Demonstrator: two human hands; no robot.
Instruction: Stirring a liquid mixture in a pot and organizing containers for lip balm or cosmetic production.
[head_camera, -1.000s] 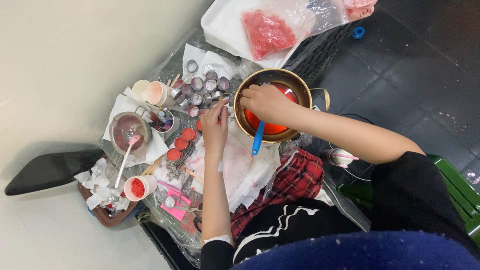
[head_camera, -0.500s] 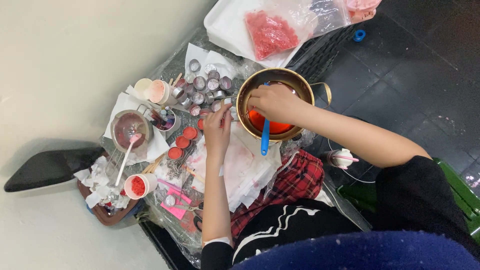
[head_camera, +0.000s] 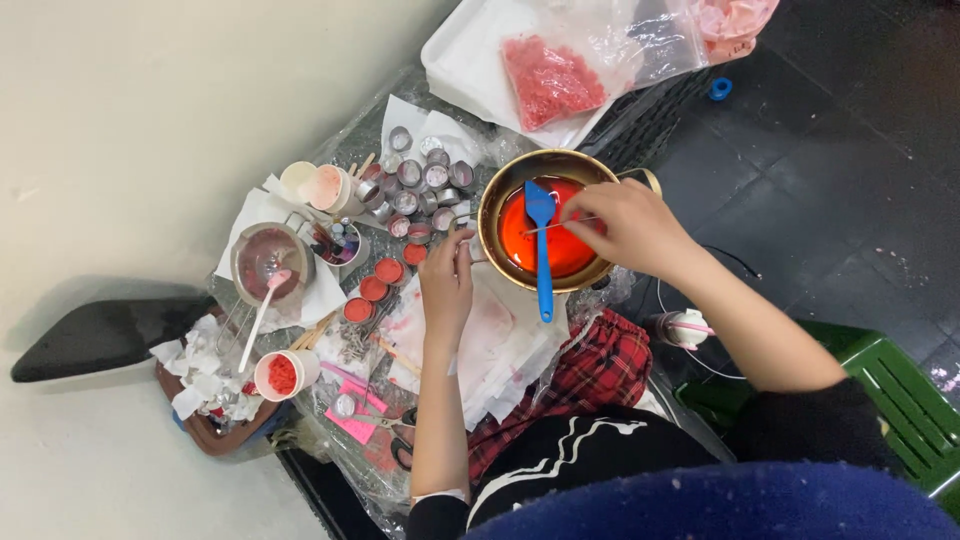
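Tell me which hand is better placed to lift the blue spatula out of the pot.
Right. The right hand hovers over the brass-coloured pot of red liquid, beside the blue spatula; the left hand grips the pot's rim.

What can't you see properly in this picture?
- Head view: the right hand hides part of the pot of red liquid.
- The thin stick in its fingers is too thin to identify.
- Left hand covers whatever it touches by the pot.
- The bag at the top is cut off.

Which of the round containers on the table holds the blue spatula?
The large brass-coloured pot with orange-red liquid, under the right hand. The other containers are smaller; none holds a blue tool.
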